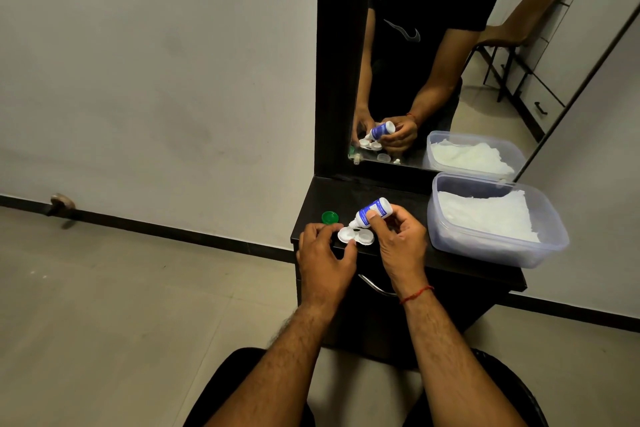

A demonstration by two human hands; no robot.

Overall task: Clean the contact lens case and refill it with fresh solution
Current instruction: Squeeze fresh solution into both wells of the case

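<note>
A white contact lens case [356, 235] with two round wells lies open on the black dresser top [388, 194]. My left hand [323, 253] steadies the case's left edge with thumb and fingertips. My right hand [398, 243] grips a small white solution bottle with a blue label [372, 212], tilted nozzle-down over the case's left well. A green cap [329, 217] lies on the dresser top just left of the case. The other cap is only visible in the mirror.
A clear plastic tub [498, 246] holding white tissue sits on the right of the dresser top. A mirror [450, 62] stands behind, reflecting my hands and a chair. A drawer handle [375, 286] is below the top's front edge. Tiled floor lies to the left.
</note>
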